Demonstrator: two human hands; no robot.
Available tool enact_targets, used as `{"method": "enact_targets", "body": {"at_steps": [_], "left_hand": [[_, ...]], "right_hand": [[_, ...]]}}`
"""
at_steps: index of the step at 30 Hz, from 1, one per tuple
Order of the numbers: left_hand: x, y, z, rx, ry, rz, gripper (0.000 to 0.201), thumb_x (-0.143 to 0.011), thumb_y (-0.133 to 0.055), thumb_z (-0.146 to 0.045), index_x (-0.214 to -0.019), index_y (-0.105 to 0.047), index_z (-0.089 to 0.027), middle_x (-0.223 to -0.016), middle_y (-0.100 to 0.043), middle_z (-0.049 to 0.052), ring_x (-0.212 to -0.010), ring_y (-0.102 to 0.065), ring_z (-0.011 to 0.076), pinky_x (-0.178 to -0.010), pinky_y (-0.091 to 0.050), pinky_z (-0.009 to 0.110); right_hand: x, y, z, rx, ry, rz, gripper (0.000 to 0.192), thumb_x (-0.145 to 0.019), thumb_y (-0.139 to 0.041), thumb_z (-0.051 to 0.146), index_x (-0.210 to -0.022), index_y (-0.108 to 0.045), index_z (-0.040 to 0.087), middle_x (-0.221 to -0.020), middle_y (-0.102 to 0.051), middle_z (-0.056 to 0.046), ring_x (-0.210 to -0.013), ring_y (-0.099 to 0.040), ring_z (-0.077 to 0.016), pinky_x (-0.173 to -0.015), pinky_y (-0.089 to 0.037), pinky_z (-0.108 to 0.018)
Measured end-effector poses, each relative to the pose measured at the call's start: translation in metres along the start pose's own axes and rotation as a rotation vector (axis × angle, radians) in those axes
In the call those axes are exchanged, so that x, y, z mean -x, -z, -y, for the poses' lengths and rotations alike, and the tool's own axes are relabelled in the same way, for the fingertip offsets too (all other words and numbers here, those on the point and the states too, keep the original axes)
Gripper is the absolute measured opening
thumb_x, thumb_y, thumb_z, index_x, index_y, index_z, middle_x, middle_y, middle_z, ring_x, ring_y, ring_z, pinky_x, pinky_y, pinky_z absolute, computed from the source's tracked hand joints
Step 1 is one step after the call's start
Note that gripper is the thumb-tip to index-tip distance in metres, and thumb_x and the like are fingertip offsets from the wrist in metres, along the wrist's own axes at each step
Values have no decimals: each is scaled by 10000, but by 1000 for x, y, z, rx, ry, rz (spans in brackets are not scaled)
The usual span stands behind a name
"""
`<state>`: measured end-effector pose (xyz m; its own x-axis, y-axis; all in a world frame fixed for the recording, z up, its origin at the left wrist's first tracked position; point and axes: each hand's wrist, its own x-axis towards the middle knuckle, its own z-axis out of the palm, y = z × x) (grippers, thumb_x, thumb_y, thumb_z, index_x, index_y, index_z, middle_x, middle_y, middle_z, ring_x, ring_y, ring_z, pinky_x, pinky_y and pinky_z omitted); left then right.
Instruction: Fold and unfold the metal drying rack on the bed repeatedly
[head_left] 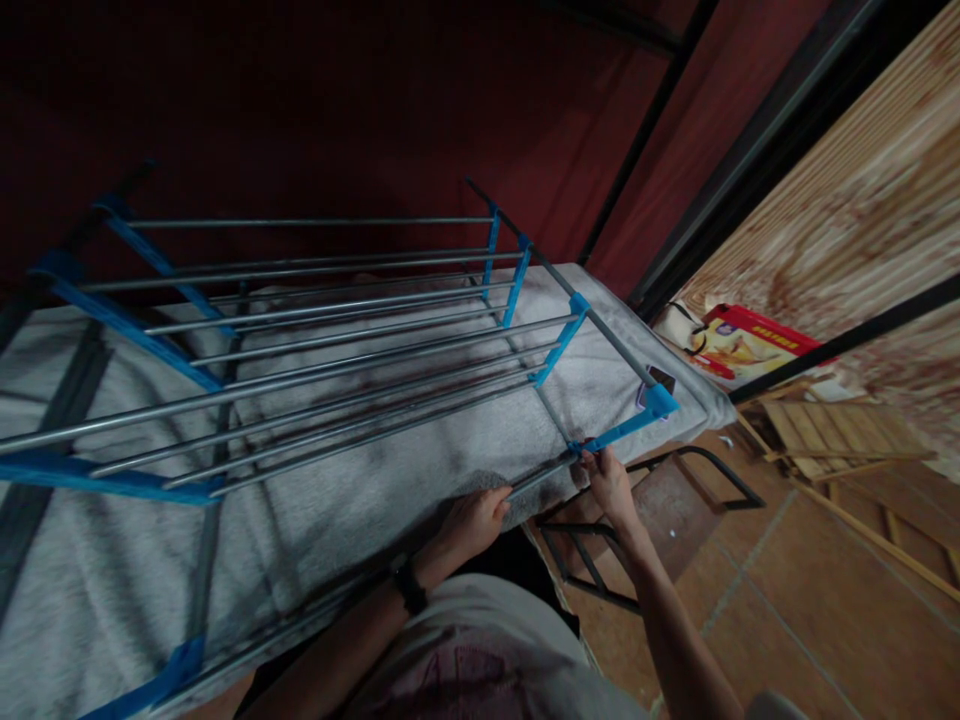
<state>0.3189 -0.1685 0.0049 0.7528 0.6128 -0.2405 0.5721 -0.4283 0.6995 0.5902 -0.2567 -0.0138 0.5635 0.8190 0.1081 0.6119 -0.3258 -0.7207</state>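
A rack [330, 385] of grey metal tubes and blue plastic brackets lies across a grey cloth-covered surface. My left hand [474, 522], with a dark watch on its wrist, is closed around the near metal tube [541, 478]. To its right, my right hand [611, 488] pinches the tube's end where it meets the lower end of a blue bracket [624, 430]. My fingers partly hide that joint, so I cannot tell whether the tube is seated in it. Another blue bracket [176, 672] is at the near left corner.
A dark phone-like object [660, 380] lies on the grey cloth [375, 540] by the right bracket. Below on the right stands a dark-framed stool [679, 520]. Farther right are a red box [757, 340] and wooden slatted pieces [847, 435]. A dark red wall [337, 110] rises behind.
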Motion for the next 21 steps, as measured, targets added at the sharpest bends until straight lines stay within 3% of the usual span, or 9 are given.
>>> {"method": "enact_targets", "body": {"at_steps": [10,21], "left_hand": [[0,-1,-1,-3,-19,-9,380,-959,-424,-244,-1291,-600,-191,-1268,-661,87,-1167,-619,214,-1040,-444,332],[-3,-6,-2,-50,-8,-15,366,-947,-435,-234,-1271,-600,-196,-1216,-682,84,-1132,-629,225,-997,-461,340]], "right_hand": [[-1,4,-11,-181,-30,73,406,-852,-521,514,-1086,-585,189,-1033,-702,-98,-900,-649,-250,-816,-504,-398],[5,6,4,-107,-13,41,352,-818,-487,379,-1094,-604,195,-1059,-702,-95,-983,-642,-255,-866,-482,-399]]}}
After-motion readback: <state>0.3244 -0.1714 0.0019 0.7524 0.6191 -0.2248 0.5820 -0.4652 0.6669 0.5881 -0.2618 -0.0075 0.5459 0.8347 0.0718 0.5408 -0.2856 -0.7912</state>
